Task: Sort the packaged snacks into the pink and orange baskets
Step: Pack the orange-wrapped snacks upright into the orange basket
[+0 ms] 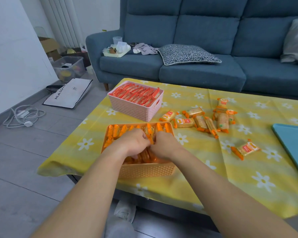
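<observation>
The orange basket point(144, 170) stands near the table's front edge, packed with orange-wrapped snacks. Both my hands are inside it. My left hand point(134, 143) and my right hand point(163, 145) meet over the middle, fingers curled down around an orange snack pack point(150, 134) among the upright packs. The pink basket point(136, 109) behind it is filled with red-wrapped snacks. Several loose orange-wrapped snacks point(203, 121) lie in a cluster on the cloth to the right, and one more orange-wrapped snack point(246, 149) lies apart, nearer the front right.
A yellow daisy tablecloth point(230, 169) covers the table. A turquoise tray point(296, 146) juts in at the right edge. A blue sofa point(196, 66) with cushions stands behind the table. A bag, a cable and boxes lie on the floor at left.
</observation>
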`<state>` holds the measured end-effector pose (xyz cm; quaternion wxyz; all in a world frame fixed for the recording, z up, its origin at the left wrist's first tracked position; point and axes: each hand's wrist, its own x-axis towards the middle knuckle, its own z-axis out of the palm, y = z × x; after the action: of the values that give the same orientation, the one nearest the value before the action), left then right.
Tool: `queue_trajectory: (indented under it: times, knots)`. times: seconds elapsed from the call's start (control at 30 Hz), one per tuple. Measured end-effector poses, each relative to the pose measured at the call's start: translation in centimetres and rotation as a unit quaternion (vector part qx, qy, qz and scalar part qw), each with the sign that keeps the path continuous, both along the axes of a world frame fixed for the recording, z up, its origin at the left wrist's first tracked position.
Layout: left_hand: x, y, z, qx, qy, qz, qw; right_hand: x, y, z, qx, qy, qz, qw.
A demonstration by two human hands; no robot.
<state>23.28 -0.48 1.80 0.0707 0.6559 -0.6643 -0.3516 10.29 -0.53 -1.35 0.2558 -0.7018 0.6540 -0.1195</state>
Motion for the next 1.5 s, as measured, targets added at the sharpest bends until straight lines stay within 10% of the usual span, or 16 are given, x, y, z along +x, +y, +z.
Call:
queue_trajectory:
  times: [0.37, 0.7, 0.93, 1.1, 1.23, 1.37, 1.5]
  knots:
    - [-6.6, 0.3, 1.0, -0.161, 0.004, -0.060, 0.985, -14.3, 1.5, 4.8, -0.147, -0.046, -0.114, 0.981]
    - [-23.6, -6.4, -3.3, -0.153, 0.069, -0.044, 0.985, -27.3, -1.2, -3.0, 0.098, 0.113, -0.340, 0.929]
    - [-28.7, -11.8, -7.1, -0.158, -0.163, 0.044, 0.973, -29.0, -4.6, -5.0, 0.105, 0.127, -0.303, 0.939]
    - [-29.2, -14.2, -8.5, -0.139, -0.159, 0.017, 0.977, -32.0, -7.6, -3.9, 0.150, 0.075, -0.273, 0.947]
    - [-27.9, -16.2, -8.9, -0.078, -0.057, 0.019, 0.995, -32.4, -12.1, -4.9, -0.013, -0.082, -0.326, 0.942]
    - [-27.1, -16.8, -9.4, -0.100, -0.091, 0.050, 0.990, -30.7, -15.8, -4.4, -0.152, 0.014, -0.261, 0.953]
    - [-27.6, -16.5, -9.9, -0.125, -0.131, -0.003, 0.984, -30.0, -18.4, -2.9, -0.025, 0.100, -0.197, 0.975]
